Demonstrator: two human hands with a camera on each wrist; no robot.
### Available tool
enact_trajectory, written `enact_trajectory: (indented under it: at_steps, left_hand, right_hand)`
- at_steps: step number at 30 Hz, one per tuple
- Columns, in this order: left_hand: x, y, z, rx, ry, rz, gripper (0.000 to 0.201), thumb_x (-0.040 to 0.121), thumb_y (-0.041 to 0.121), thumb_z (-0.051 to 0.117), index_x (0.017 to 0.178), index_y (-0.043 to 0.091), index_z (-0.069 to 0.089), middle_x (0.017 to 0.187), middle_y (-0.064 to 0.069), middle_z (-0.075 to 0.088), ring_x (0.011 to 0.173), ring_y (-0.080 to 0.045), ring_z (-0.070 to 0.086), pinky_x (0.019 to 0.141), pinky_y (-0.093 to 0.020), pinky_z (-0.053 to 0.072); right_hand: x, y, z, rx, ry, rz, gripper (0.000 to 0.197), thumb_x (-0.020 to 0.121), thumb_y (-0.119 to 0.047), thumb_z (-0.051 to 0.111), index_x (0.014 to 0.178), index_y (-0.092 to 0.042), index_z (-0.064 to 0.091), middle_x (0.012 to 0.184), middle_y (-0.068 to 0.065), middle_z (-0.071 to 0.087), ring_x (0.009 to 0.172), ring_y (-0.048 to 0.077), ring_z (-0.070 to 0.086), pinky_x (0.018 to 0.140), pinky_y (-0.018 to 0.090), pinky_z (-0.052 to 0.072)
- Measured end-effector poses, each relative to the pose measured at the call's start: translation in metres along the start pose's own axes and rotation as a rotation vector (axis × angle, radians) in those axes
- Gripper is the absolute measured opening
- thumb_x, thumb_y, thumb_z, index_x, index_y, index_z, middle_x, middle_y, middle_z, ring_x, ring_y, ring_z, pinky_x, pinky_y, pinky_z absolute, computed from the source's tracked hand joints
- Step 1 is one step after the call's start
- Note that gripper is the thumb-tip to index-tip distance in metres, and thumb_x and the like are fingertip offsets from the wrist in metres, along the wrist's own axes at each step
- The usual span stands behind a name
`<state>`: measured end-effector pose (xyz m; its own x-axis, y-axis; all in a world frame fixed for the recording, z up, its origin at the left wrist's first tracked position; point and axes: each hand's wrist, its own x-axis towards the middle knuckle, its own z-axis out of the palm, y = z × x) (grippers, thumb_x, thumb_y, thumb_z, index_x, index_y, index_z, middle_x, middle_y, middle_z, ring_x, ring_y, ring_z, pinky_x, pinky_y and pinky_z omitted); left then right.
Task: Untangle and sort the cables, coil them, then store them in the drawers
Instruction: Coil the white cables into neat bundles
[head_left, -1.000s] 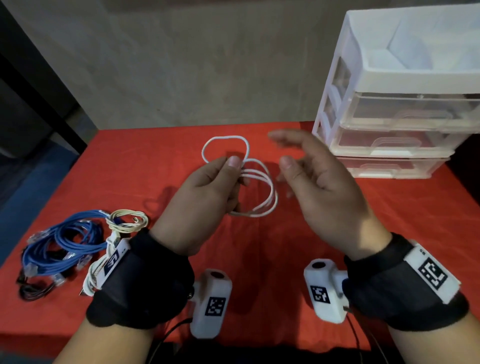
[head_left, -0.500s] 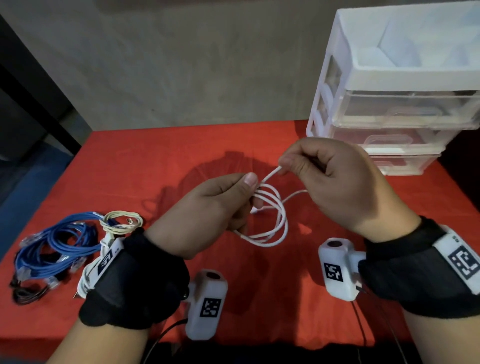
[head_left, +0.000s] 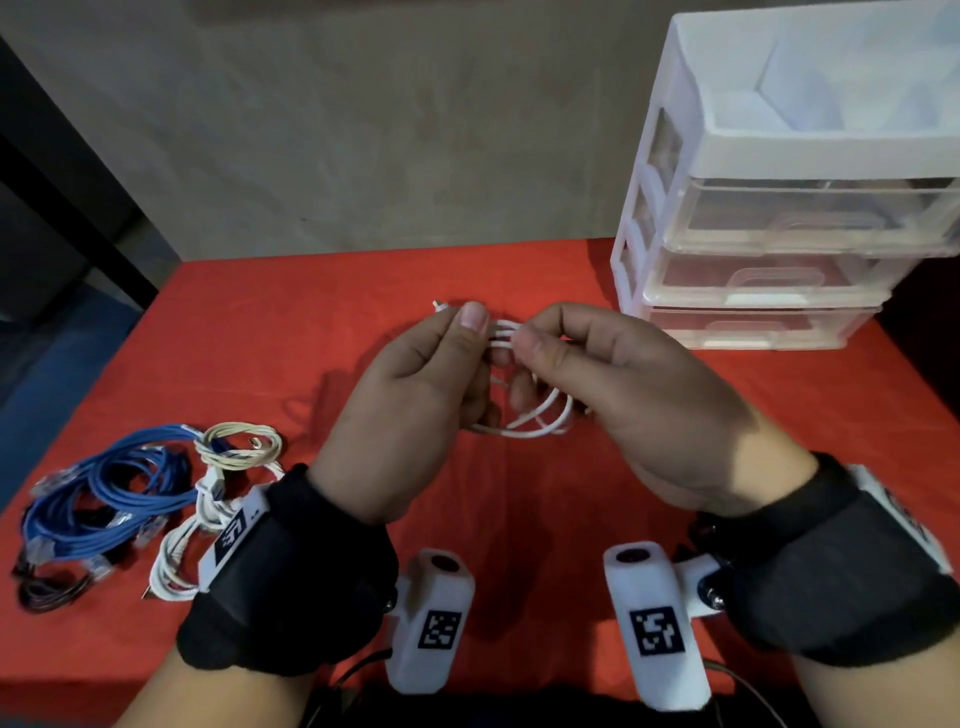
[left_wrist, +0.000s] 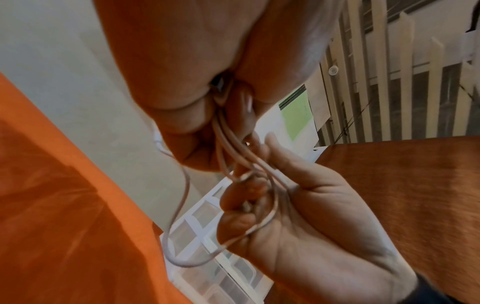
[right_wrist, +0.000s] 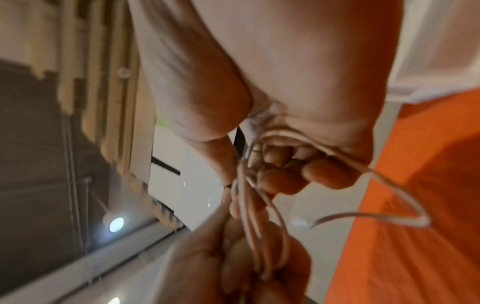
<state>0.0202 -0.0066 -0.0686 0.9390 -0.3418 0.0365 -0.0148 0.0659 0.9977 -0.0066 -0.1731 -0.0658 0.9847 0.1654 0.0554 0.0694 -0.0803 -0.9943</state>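
Head view: the white cable (head_left: 524, 423) hangs in loops above the red tabletop (head_left: 311, 332), pinched at its gathered top by the left hand (head_left: 415, 395) and right hand (head_left: 613, 395) — thin, light, springy, best held where strands bunch.

Left wrist view: the right hand's fingers (left_wrist: 241, 224) curl round the strands.

Right wrist view: a free plug end (right_wrist: 298, 223) dangles — likely to uncoil.
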Motion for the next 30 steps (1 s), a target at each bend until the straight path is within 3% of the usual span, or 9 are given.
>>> enact_trajectory:
  at_steps: [4, 7, 11, 14, 17, 20, 23, 26, 30]
  left_hand:
    - [0.003, 0.001, -0.009, -0.037, -0.045, -0.014, 0.036, 0.106, 0.03, 0.045, 0.091, 0.001, 0.058, 0.054, 0.004, 0.032, 0.045, -0.01, 0.027, 0.065, -0.033, 0.048]
    - [0.003, 0.005, -0.014, -0.004, -0.089, 0.012, 0.04, 0.105, 0.027, 0.047, 0.087, -0.008, 0.05, 0.055, 0.004, 0.034, 0.045, -0.011, 0.033, 0.062, -0.03, 0.044]
    - [-0.002, 0.012, -0.013, 0.024, -0.195, 0.018, 0.034, 0.107, 0.022, 0.04, 0.08, 0.004, 0.05, 0.054, 0.008, 0.038, 0.047, -0.013, 0.04, 0.052, -0.023, 0.038]
    - [-0.009, 0.014, -0.013, 0.171, -0.326, 0.013, 0.039, 0.106, 0.032, 0.037, 0.085, 0.005, 0.056, 0.054, 0.008, 0.043, 0.052, -0.016, 0.047, 0.058, -0.032, 0.041]
    - [-0.011, 0.012, -0.015, 0.234, -0.37, 0.0, 0.037, 0.103, 0.033, 0.038, 0.086, 0.006, 0.056, 0.056, 0.006, 0.045, 0.054, -0.016, 0.048, 0.061, -0.043, 0.042]
    - [-0.008, 0.006, -0.015, 0.237, -0.296, 0.068, 0.036, 0.104, 0.032, 0.038, 0.084, 0.008, 0.055, 0.056, 0.009, 0.041, 0.053, -0.012, 0.04, 0.055, -0.026, 0.039]
    - [-0.001, -0.002, -0.019, 0.113, -0.156, 0.089, 0.034, 0.103, 0.033, 0.039, 0.081, 0.01, 0.05, 0.053, 0.011, 0.033, 0.049, -0.01, 0.028, 0.049, -0.023, 0.029]
    - [0.008, -0.005, -0.034, -0.043, -0.008, 0.081, 0.033, 0.102, 0.035, 0.04, 0.083, 0.008, 0.048, 0.053, 0.008, 0.025, 0.049, -0.011, 0.019, 0.048, -0.024, 0.023]
    - [0.014, -0.007, -0.041, -0.028, 0.103, 0.117, 0.036, 0.11, 0.029, 0.034, 0.084, 0.008, 0.047, 0.055, 0.007, 0.024, 0.05, -0.011, 0.019, 0.049, -0.023, 0.024]
  right_hand:
    - [0.002, -0.003, -0.004, 0.044, -0.033, 0.002, 0.023, 0.099, -0.026, 0.056, 0.087, -0.007, 0.063, 0.06, 0.0, 0.053, 0.058, 0.006, 0.044, 0.061, 0.015, 0.037]
    - [0.001, -0.003, -0.007, 0.023, -0.055, -0.02, 0.03, 0.1, -0.034, 0.058, 0.088, -0.007, 0.065, 0.056, -0.004, 0.043, 0.058, 0.022, 0.032, 0.059, 0.035, 0.025]
    - [-0.001, -0.007, -0.012, -0.017, -0.018, -0.079, 0.03, 0.096, -0.034, 0.058, 0.079, -0.011, 0.065, 0.056, -0.001, 0.04, 0.055, 0.014, 0.03, 0.055, 0.026, 0.027]
    - [-0.002, -0.005, -0.016, -0.072, -0.068, -0.101, 0.031, 0.096, -0.032, 0.058, 0.081, -0.006, 0.066, 0.058, 0.004, 0.045, 0.056, 0.014, 0.034, 0.056, 0.028, 0.028]
    - [-0.003, -0.001, -0.019, -0.081, -0.13, -0.1, 0.024, 0.096, -0.032, 0.061, 0.078, -0.017, 0.068, 0.057, 0.002, 0.049, 0.055, 0.015, 0.038, 0.055, 0.031, 0.031]
    - [0.0, -0.002, -0.02, -0.114, -0.112, -0.108, 0.025, 0.093, -0.038, 0.064, 0.082, -0.017, 0.071, 0.056, -0.002, 0.054, 0.053, 0.026, 0.041, 0.054, 0.042, 0.033]
    - [0.004, -0.002, -0.024, -0.118, -0.044, -0.13, 0.02, 0.091, -0.03, 0.067, 0.093, -0.012, 0.075, 0.066, -0.007, 0.067, 0.056, 0.003, 0.053, 0.057, 0.019, 0.04]
    - [0.005, 0.003, -0.038, -0.2, 0.007, -0.107, 0.018, 0.096, -0.024, 0.064, 0.097, -0.012, 0.076, 0.073, -0.004, 0.067, 0.057, 0.004, 0.053, 0.059, 0.018, 0.04]
    - [0.003, 0.007, -0.053, -0.211, 0.022, -0.092, 0.019, 0.096, -0.023, 0.062, 0.103, -0.012, 0.076, 0.074, 0.001, 0.067, 0.068, 0.01, 0.061, 0.069, 0.018, 0.047]
